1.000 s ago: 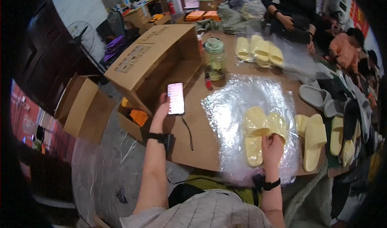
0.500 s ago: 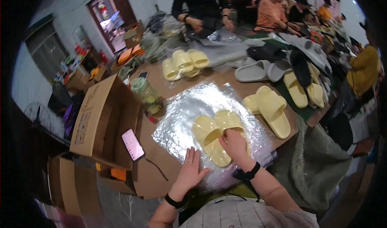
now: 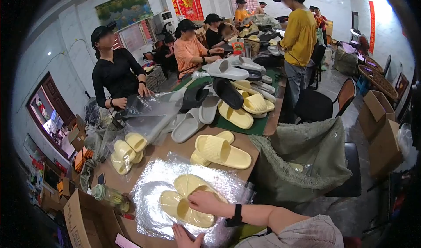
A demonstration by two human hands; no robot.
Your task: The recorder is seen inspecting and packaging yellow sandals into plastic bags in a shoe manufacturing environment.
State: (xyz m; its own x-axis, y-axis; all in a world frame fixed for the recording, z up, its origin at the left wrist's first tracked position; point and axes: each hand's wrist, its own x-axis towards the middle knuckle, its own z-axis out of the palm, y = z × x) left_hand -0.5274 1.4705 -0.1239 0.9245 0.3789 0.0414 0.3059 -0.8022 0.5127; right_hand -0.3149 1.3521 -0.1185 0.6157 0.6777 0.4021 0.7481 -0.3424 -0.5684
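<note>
A pair of pale yellow slippers lies side by side on a stack of shiny clear plastic bags at the table's front. My right hand reaches in from the right, with bent fingers closed at the inner edges of the two slippers; the fingertips are partly hidden. Below them, my left hand lies flat on the lower edge of the bags, fingers stretched, holding nothing. Another yellow pair rests crossed just beyond the bags. Farther left, more yellow slippers sit in clear plastic.
An open cardboard box, a phone and a green-lidded jar stand at left. Grey, black and yellow slippers pile up beyond. A green sack hangs at right. Across the table, a person in black handles plastic.
My view has swung up and to the right, bringing more of the room into sight. Both hands keep about the same places on the slippers and bags.
</note>
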